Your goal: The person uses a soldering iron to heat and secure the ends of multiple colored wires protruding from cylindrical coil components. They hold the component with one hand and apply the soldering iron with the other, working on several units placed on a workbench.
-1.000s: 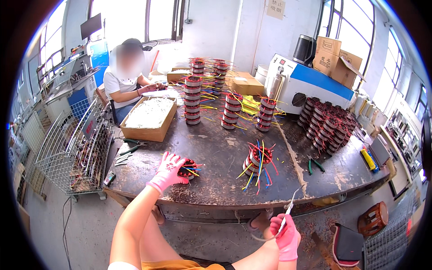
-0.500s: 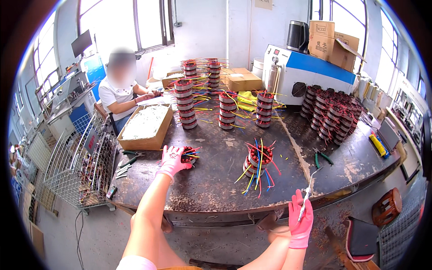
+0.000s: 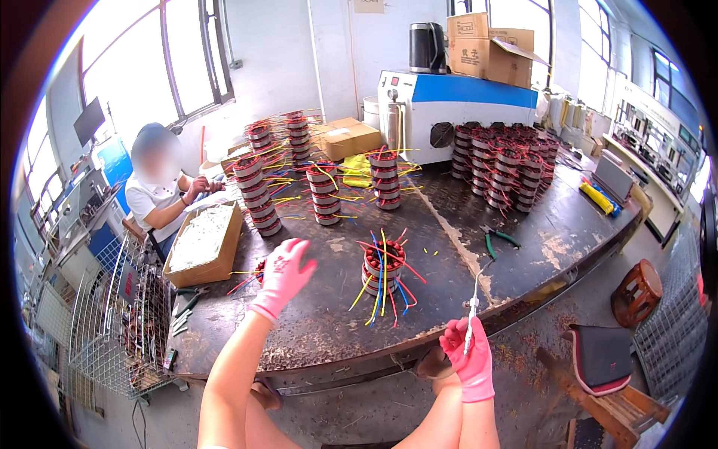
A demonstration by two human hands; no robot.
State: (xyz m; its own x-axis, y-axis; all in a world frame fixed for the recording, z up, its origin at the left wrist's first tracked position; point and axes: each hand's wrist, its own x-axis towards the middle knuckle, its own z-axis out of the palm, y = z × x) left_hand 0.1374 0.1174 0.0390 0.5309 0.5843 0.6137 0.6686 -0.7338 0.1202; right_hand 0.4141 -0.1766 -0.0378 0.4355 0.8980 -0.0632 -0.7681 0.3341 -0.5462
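- Two pink-gloved hands are at work over a dark, stained workbench [image 3: 523,247].
- Left hand [image 3: 283,275]: a second ago it lay on a small wound coil [image 3: 259,271] at the near left of the bench; it is now lifted off it, fingers spread, holding nothing. The coil rests just behind the palm, released.
- Right hand [image 3: 467,358]: risen from below the bench edge, clenched on a thin white wire [image 3: 474,299] that stands upward.
- Nearest stator [image 3: 382,268], with coloured leads fanned out, sits between the hands, untouched.
- Judgement: the left hand is freed; the wire is being brought toward bench height.
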